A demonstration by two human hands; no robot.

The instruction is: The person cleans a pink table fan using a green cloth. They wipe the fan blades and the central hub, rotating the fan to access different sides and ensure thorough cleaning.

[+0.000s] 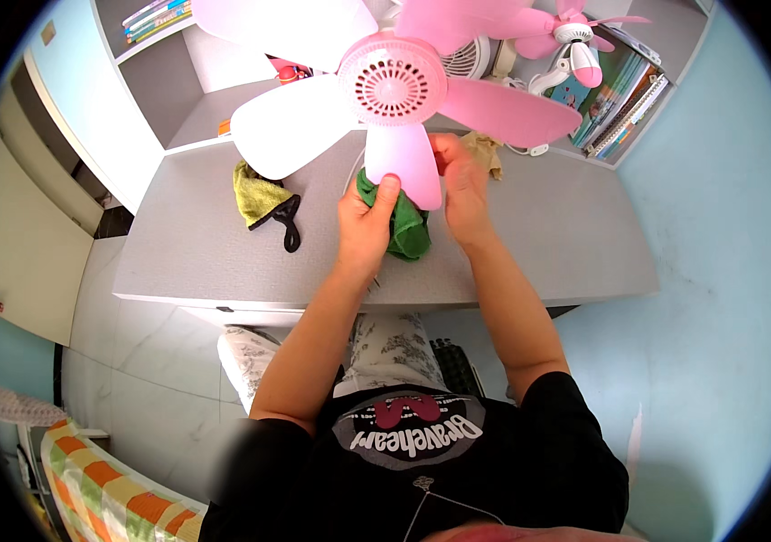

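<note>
A pink plastic fan with several broad blades hangs over the desk, its round vented hub towards me. My left hand presses a green cloth to the tip of the lowest fan blade, thumb on the front face and cloth bunched behind. At that blade's right edge, the curled fingers of my right hand grip it; their tips are partly hidden. A yellow-green cloth with black trim and a loop lies on the desk to the left of my hands.
The grey desk carries shelves at its back, with books at the right. Near them stands a smaller pink and white fan. A crumpled tan cloth or paper lies behind my right hand. A blue wall bounds the right side.
</note>
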